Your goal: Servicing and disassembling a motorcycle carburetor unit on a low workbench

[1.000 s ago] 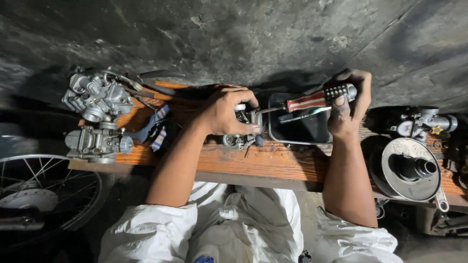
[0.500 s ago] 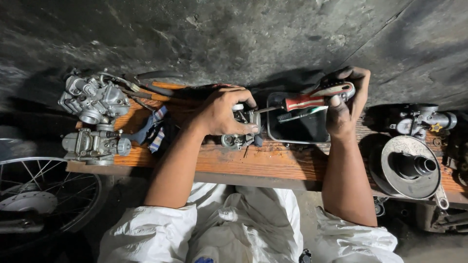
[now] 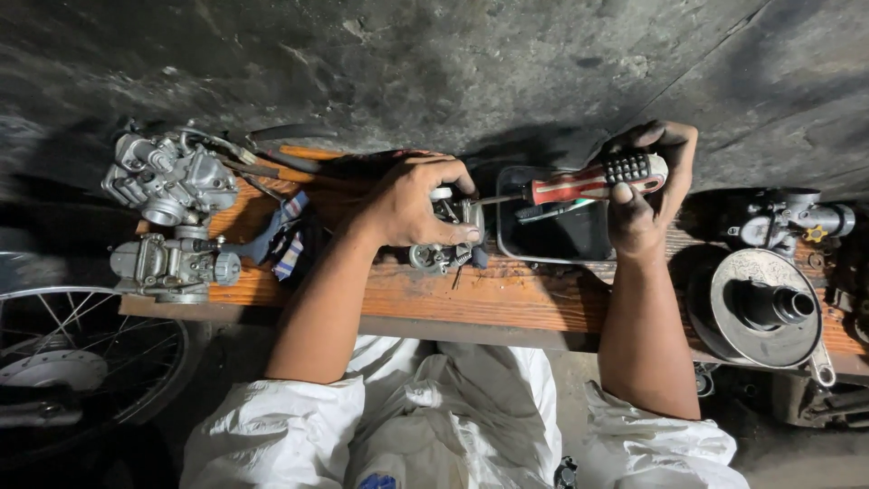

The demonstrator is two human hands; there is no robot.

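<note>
The right hand [image 3: 647,195] was closed around the red, white and black handle of a screwdriver [image 3: 593,179], thumb pressed along its side, the shaft running level toward the other hand. The left hand [image 3: 412,204] was clamped over a small metal carburettor [image 3: 445,237], fingers curled across its top and thumb along its near side, holding it down on the orange wooden bench [image 3: 507,294]. The screwdriver's tip met the part just under the left fingers; I could not see exactly where it seated. Just behind the tool, between the two hands, sat a dark rectangular tray [image 3: 552,237].

Further left on the bench lay a striped rag [image 3: 288,237], and past it two more carburettors [image 3: 172,217], one behind the other, at the bench's end. Off to the right rested a round pulley-like disc [image 3: 765,308] with another carburettor [image 3: 787,219] behind it. A spoked wheel [image 3: 81,362] stood below the bench's left end.
</note>
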